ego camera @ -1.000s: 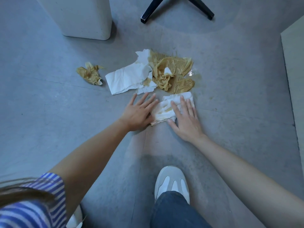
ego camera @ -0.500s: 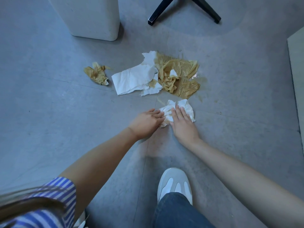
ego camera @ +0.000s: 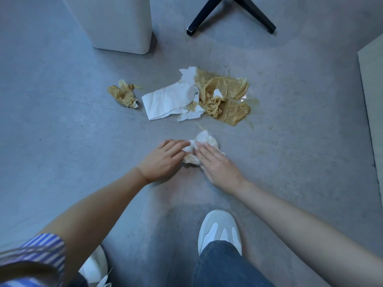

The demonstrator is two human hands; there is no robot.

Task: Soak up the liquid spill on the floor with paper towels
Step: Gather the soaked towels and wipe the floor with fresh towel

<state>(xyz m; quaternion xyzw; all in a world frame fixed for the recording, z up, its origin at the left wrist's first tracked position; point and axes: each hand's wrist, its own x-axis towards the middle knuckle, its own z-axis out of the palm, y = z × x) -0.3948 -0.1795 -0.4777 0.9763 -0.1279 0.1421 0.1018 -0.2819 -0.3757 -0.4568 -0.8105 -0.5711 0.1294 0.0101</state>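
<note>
At the centre of the frame, just below the brown spill (ego camera: 252,101), a crumpled paper towel (ego camera: 205,139) lay on the floor (ego camera: 83,146) between both hands. The left hand (ego camera: 165,159) curled its fingers round the wad's left edge, while the right hand (ego camera: 217,165) pressed it with straight fingers. Damp, light and limp, it would likely tear if dragged, so scooping it up by its bunched middle seemed safest.

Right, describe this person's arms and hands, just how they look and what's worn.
The left hand and right hand are bare, no gloves, no watch or bracelet at either wrist. Forearms are uncovered. A blue-and-white striped short sleeve covers the left upper arm; none shows on the right.
</note>
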